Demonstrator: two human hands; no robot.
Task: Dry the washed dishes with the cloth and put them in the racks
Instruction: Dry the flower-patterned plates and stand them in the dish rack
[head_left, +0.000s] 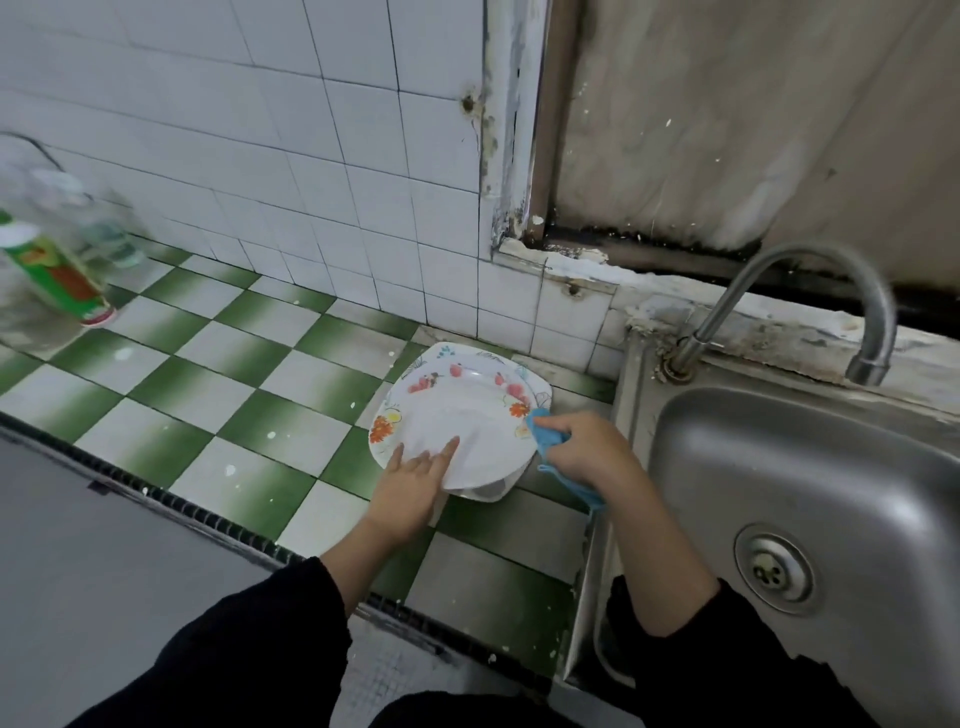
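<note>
Black-sleeved hands (410, 483) (587, 452), cloth (546, 432), white floral-rimmed plates (467, 410)

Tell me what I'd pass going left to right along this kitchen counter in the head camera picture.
A green can → stack of flowered plates → blue cloth → tap.

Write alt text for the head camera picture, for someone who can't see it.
A person's left hand rests on a stack of floral plates on a green-and-white tiled counter, while the right hand grips a blue cloth at the stack's edge, beside a steel sink.
</note>
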